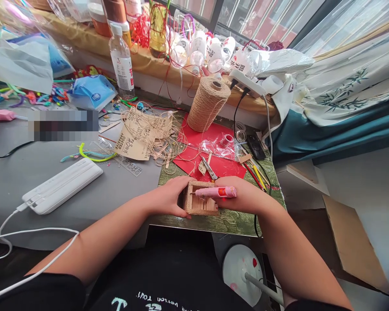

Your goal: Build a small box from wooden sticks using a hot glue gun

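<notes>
A small open box [202, 211] with twine-wrapped walls sits at the front edge of the green wood-patterned table top. My left hand [175, 194] grips its left side, thumb low and fingers at the far corner. In my right hand [233, 185] is a pink glue gun [218, 192] with a lit red light. Its thin nozzle points left across the box opening, close to the inner left wall. My right fingers are partly hidden behind the tool. Just beyond the box lie scissors [209, 167], partly covered by my right hand.
Behind stands a big spool of twine [209, 103] on red paper [188, 155]. Sandpaper sheets [139, 134] and loose twine lie left of it. A white power bank [63, 185] with a cable rests at left. Pens [259, 175] and a black cable lie at right.
</notes>
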Available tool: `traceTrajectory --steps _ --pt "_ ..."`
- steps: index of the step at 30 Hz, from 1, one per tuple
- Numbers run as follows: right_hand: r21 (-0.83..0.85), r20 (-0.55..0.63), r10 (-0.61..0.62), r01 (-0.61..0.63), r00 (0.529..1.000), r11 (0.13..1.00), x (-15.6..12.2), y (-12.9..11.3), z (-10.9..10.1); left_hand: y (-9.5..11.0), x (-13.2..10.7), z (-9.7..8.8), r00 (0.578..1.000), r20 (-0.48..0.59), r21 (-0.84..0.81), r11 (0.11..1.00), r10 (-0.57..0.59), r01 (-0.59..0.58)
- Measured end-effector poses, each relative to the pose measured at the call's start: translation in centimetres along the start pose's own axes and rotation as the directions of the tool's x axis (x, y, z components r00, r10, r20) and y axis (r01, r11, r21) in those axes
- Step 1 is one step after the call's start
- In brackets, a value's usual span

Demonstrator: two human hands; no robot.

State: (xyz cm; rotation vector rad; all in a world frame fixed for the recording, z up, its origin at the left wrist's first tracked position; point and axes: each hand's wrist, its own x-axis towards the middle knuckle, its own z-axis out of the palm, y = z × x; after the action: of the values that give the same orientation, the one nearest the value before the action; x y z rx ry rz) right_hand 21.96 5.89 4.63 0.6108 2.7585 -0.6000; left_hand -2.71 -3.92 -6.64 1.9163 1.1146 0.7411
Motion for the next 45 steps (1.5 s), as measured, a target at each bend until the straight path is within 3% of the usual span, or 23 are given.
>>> traceTrajectory --steps 3,13,20,25,29,35,38,42,45 --pt "0.012 0.010 -0.012 0.012 1.000 1.000 -0.1 0.1 0.1 -0.2 0.0 0.1 1.000 0.000 -0.002 1.000 -0.003 0.003" --pt "0.094 -0.040 0.114 -0.110 0.993 0.990 0.3 0.5 0.2 0.3 -0.1 0.0 1.000 0.003 0.012 1.000 -0.020 0.020" --pt "0.072 -0.098 0.012 -0.005 0.995 0.997 0.5 1.0 -0.4 0.6 -0.1 -0.2 1.000 -0.006 -0.002 1.000 -0.004 0.004" --pt "0.167 -0.121 0.076 -0.056 0.990 0.984 0.6 0.9 -0.6 0.6 -0.1 -0.2 1.000 0.005 -0.004 1.000 -0.019 0.019" --pt "0.148 -0.132 0.079 -0.059 0.988 0.987 0.7 0.7 -0.6 0.7 -0.1 -0.3 1.000 0.006 -0.008 1.000 -0.014 0.014" --pt "0.213 -0.071 0.021 -0.006 0.997 0.977 0.1 0.8 -0.3 0.7 0.0 -0.3 1.000 0.005 -0.004 1.000 -0.020 0.020" --pt "0.382 -0.183 0.080 -0.004 0.980 0.924 -0.9 1.2 0.2 0.5 0.0 -0.1 1.000 0.001 -0.015 1.000 -0.011 0.011" --pt "0.655 -0.334 0.199 0.075 0.921 0.752 -3.0 2.6 1.8 -0.4 -0.5 0.1 0.999 0.016 -0.031 0.999 -0.034 0.035" --pt "0.781 -0.425 0.397 0.108 0.814 0.615 -5.0 4.2 3.9 -1.2 -1.0 0.0 0.997 0.046 -0.110 0.992 -0.056 0.061"
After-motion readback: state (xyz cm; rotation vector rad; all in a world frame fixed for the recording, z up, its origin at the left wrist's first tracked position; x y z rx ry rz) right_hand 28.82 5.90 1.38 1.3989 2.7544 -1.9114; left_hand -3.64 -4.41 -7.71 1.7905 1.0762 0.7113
